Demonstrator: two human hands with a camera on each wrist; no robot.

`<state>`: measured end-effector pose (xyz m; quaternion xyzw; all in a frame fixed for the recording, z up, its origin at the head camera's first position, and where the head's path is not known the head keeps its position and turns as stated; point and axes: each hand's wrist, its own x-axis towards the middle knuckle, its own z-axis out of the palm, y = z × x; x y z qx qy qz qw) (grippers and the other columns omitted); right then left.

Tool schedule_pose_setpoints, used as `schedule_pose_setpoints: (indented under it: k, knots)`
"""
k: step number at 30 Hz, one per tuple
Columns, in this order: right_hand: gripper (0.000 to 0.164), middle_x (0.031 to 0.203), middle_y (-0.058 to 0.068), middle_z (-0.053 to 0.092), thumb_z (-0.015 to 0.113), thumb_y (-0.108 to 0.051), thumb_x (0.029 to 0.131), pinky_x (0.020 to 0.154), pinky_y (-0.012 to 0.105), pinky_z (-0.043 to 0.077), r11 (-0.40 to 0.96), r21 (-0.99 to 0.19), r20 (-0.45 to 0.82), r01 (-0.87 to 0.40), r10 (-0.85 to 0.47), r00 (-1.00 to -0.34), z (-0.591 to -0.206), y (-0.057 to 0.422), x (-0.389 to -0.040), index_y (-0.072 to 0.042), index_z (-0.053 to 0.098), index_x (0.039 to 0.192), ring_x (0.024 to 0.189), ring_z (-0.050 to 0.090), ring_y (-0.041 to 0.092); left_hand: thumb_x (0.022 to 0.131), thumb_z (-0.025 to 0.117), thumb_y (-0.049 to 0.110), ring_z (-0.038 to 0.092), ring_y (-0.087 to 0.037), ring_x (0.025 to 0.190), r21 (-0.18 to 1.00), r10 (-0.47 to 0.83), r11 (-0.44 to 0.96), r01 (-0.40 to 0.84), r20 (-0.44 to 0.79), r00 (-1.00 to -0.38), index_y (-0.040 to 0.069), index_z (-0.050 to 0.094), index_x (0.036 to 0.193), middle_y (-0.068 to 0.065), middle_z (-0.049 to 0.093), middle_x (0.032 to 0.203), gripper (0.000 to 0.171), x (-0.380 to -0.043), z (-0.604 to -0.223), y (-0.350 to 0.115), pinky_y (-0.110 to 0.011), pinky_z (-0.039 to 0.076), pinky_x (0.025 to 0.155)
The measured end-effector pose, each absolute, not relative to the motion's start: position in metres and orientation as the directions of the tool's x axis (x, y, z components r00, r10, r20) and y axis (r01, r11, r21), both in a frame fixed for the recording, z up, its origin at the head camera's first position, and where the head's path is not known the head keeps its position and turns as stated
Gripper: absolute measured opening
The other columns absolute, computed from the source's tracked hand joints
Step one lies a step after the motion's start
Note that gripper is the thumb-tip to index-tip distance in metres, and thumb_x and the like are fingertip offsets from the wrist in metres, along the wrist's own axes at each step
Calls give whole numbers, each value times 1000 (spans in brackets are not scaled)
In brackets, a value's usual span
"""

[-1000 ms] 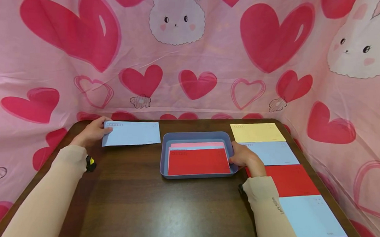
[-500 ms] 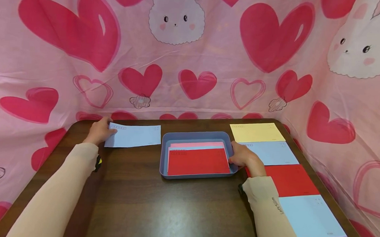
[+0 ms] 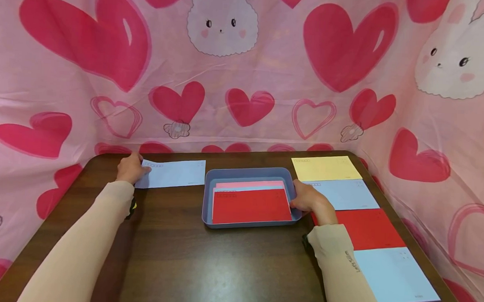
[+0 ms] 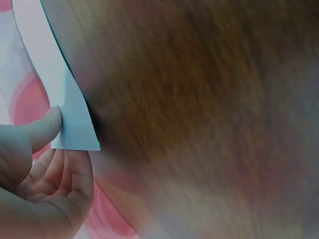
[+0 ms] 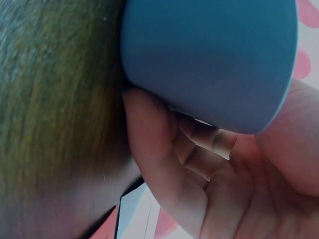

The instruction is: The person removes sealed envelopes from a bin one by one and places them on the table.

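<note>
At the back left of the table, my left hand [image 3: 130, 167] pinches the left end of a light blue envelope [image 3: 176, 172]. In the left wrist view the thumb lies on top of the envelope [image 4: 75, 109] and the fingers are beneath it; its surface bends slightly. My right hand [image 3: 306, 197] grips the right end of a blue-grey tray [image 3: 241, 172]. From the right wrist, fingers [image 5: 149, 129] show curled against the outside of the tray wall [image 5: 209, 59]. A red envelope [image 3: 251, 206] lies uppermost inside the tray, over light blue and pink ones [image 3: 250, 184].
Down the right side of the brown table [image 3: 204, 266] runs a column of envelopes: yellow [image 3: 326, 168], light blue [image 3: 347, 194], red [image 3: 370, 228] and pale blue [image 3: 399, 275]. My right forearm partly covers some. A pink heart-print cloth [image 3: 270, 71] hangs behind the table and at both sides.
My left hand has moved a little right, and the light blue envelope has lowered at its far edge, toward the tabletop. The right hand and tray have stayed in place.
</note>
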<state>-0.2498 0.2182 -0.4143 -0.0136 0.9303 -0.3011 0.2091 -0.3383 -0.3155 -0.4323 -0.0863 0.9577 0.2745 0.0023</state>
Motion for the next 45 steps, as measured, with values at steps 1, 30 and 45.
schedule_pose_setpoints:
  k: [1, 30, 45]
  knots:
    - [80, 135, 31, 54, 80, -9, 89, 78, 45, 64, 818, -566, -377, 97, -152, -914, -414, 218, -250, 7, 34, 152, 112, 62, 41, 101, 69, 15, 48, -55, 115, 525, -166, 835, -166, -48, -985, -11, 43, 134, -41, 52, 128, 49, -338, -433, -315, -67, 46, 103]
    - [71, 129, 31, 58, 78, -11, 89, 86, 47, 61, 864, -501, -332, 37, -153, -931, -411, 232, -250, 9, 40, 146, 113, 61, 43, 104, 67, 22, 51, -54, 119, 515, -176, 835, -193, -82, -981, -9, 44, 139, -39, 52, 133, 52, -338, -431, -300, -66, 46, 106]
    - [68, 126, 31, 57, 77, -10, 91, 78, 44, 63, 863, -501, -357, 70, -133, -925, -410, 238, -250, 9, 39, 144, 109, 61, 41, 104, 67, 25, 51, -53, 118, 526, -134, 834, -167, -102, -986, -10, 43, 140, -39, 52, 134, 56, -342, -430, -286, -66, 47, 107]
